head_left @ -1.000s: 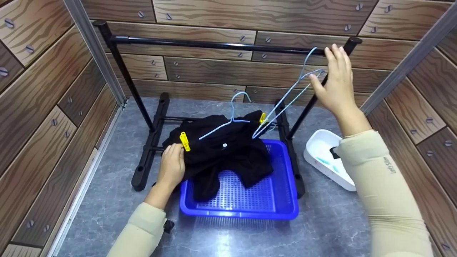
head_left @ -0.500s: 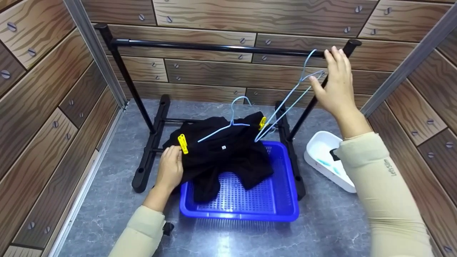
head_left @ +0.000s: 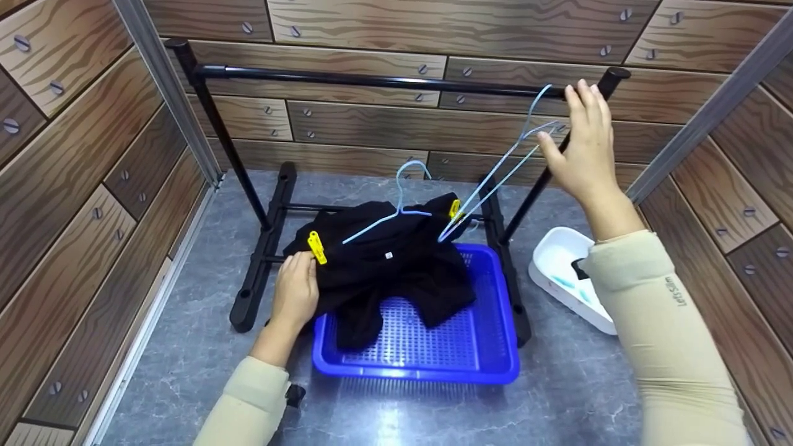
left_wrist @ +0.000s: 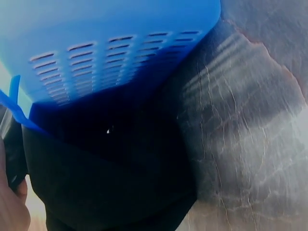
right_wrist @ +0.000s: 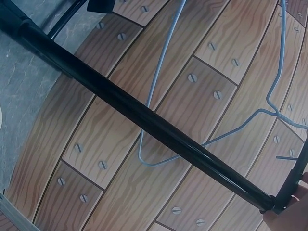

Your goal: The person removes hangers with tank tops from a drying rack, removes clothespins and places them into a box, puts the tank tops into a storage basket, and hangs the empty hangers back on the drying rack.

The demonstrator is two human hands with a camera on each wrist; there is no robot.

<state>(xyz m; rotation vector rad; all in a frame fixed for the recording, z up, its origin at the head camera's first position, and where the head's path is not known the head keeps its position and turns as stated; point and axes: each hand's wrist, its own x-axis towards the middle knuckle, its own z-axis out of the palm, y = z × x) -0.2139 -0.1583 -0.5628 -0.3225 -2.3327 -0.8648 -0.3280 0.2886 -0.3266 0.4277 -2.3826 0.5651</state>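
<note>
A black garment, perhaps a T-shirt, is on a light-blue wire hanger, with a yellow clothespin near its left shoulder and another yellow clothespin on the right. My left hand holds the garment's left edge just below the first clothespin; the left wrist view shows only part of that hand beside the dark cloth. High on the right, my right hand has straight fingers against the end of the black rack. Close to its thumb, another light-blue hanger hangs from the rail.
Below the garment stands a blue perforated basket, with part of the cloth hanging into it. A white tub with light-blue items sits on the grey floor at right, partly behind the right sleeve. Wood-patterned walls enclose three sides.
Both hands stay almost in place. The hook of the garment's hanger has shifted slightly left, and the hanger on the rail has swung a little.
</note>
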